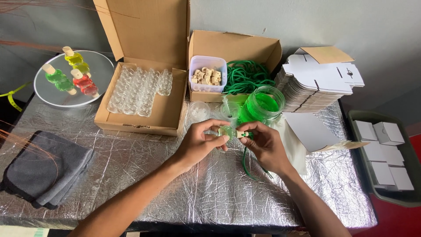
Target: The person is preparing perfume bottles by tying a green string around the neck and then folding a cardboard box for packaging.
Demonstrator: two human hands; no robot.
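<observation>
My left hand point(199, 141) grips a small clear bottle filled with green liquid point(228, 131), held sideways above the foil-covered table point(131, 175). My right hand point(263, 145) pinches the bottle's pale wooden cap point(242, 134) at its neck. A green cord point(245, 162) hangs down from under my right hand. Just behind the hands stands an open glass jar of green liquid point(262, 105).
An open cardboard box holds empty clear bottles point(138, 90). A second box holds a tub of wooden caps point(207, 75) and green cords point(247, 74). Filled bottles lie on a round mirror point(94, 70). Flat white cartons point(315, 81), a grey bin of folded boxes point(408, 193), a grey cloth point(44, 169).
</observation>
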